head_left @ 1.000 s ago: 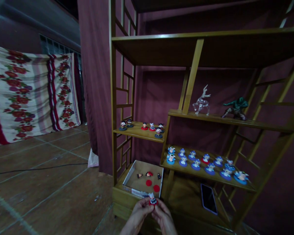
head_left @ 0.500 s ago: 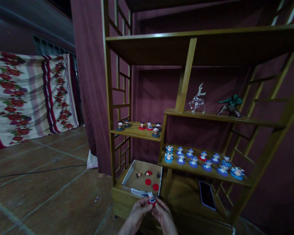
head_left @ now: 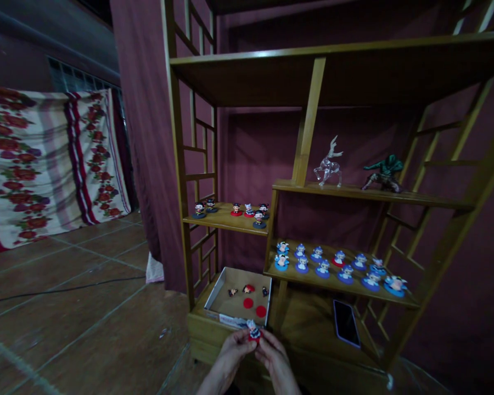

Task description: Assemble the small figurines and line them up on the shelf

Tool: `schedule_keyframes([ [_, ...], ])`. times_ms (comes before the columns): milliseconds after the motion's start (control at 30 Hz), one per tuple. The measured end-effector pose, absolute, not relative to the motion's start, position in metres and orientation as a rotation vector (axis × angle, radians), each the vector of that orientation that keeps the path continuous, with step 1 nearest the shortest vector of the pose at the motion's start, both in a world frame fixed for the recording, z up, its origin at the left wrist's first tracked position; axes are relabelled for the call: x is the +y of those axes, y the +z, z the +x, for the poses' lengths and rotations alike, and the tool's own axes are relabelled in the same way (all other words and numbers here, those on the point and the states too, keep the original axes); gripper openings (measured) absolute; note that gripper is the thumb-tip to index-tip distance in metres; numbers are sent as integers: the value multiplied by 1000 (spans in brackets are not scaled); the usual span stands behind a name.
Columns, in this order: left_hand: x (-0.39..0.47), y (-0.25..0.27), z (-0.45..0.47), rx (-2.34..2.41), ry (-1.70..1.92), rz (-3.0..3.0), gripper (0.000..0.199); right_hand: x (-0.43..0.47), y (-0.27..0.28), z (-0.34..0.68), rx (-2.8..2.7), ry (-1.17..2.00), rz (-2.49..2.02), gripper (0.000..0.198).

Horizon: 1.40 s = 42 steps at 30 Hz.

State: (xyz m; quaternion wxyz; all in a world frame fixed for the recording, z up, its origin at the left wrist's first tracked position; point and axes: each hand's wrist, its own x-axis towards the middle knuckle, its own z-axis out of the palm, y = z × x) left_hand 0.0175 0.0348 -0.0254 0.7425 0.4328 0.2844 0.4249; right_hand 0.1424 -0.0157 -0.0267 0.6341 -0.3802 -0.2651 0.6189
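Note:
My left hand [head_left: 231, 354] and my right hand [head_left: 273, 356] are both closed around a small figurine [head_left: 253, 329] with a white head, dark clothing and a red round base. They hold it upright between the fingertips, just in front of the cardboard box [head_left: 214, 299]. Inside that box lie a few small dark figurines [head_left: 233, 293] and loose red discs [head_left: 260, 311]. Above it, a short shelf [head_left: 226, 219] bears several figurines on dark or red bases, among them a white-headed one [head_left: 249, 210] that looks like the one I hold.
On the lower right shelf [head_left: 304, 276] stand several blue and white figurines [head_left: 323, 268]. A clear deer ornament [head_left: 329, 164] and a green-cloaked figure [head_left: 387, 173] occupy the shelf above. A phone [head_left: 346, 323] lies at the bottom right. Left are a curtain [head_left: 142, 137] and a floor cable [head_left: 66, 289].
The view has shifted slightly, so the shelf unit sits a little further left and higher. Both hands keep hold of the figurine, which remains in front of the box.

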Motion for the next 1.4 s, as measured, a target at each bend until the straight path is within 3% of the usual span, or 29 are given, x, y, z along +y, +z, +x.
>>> schedule_keyframes([
  [400,36,-31,19,665,1015,987,31,-18,-20,140,-633,1442,-849,44],
  [1400,29,-13,19,680,913,972,38,-20,-20,143,-642,1395,-942,47],
])
